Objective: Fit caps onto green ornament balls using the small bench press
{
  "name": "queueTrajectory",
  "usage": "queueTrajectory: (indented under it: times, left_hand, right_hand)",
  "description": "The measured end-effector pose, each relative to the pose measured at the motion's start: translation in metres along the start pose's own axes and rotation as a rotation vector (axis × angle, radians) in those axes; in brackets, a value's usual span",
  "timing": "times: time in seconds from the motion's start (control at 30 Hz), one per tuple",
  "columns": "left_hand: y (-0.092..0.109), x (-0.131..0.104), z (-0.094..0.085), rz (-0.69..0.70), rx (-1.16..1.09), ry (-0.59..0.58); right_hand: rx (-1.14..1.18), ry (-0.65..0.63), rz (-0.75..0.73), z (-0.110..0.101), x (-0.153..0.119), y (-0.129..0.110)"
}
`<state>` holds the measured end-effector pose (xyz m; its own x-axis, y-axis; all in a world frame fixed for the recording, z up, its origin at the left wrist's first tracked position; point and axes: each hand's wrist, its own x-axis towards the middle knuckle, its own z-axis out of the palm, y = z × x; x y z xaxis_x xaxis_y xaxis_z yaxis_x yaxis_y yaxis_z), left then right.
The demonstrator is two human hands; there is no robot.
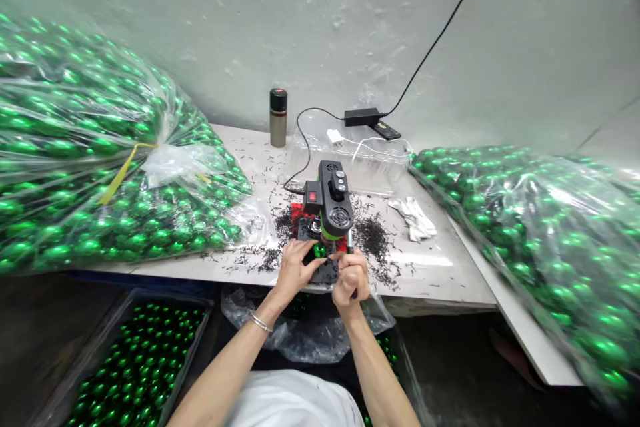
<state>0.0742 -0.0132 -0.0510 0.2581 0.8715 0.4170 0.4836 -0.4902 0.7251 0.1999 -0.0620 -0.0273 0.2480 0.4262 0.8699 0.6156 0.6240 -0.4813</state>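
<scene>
In the head view a small black-and-green bench machine (336, 195), like a mini drill press, stands on the white table. My left hand (294, 269) pinches a shiny green ball (319, 250) between thumb and fingers beneath the machine's head. The ball's far side is hidden by the machine. My right hand (351, 278) is closed around the machine's lever handle (349, 239), just right of the ball. Beside the base show bits of red material (300, 212). Small dark slivers (373, 240) lie scattered on both sides of the machine.
Large clear bags of green balls stand left (60, 173) and right (550, 227). A bin of balls (140, 353) sits below at left. Behind the machine are a bottle (278, 119), power adapter (361, 117), cables and a clear plastic tray (373, 173). White gloves (415, 219) lie right.
</scene>
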Motion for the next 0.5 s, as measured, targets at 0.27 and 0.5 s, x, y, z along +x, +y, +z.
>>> queueTrajectory:
  times: [0.27, 0.5]
  left_hand:
    - [-0.003, 0.002, 0.003, -0.010, -0.006, 0.003]
    - [0.008, -0.020, -0.007, 0.011, -0.051, 0.088]
  right_hand:
    - [-0.012, -0.025, -0.040, -0.001, 0.015, -0.012]
    - [0.046, -0.057, 0.354, -0.012, 0.081, -0.056]
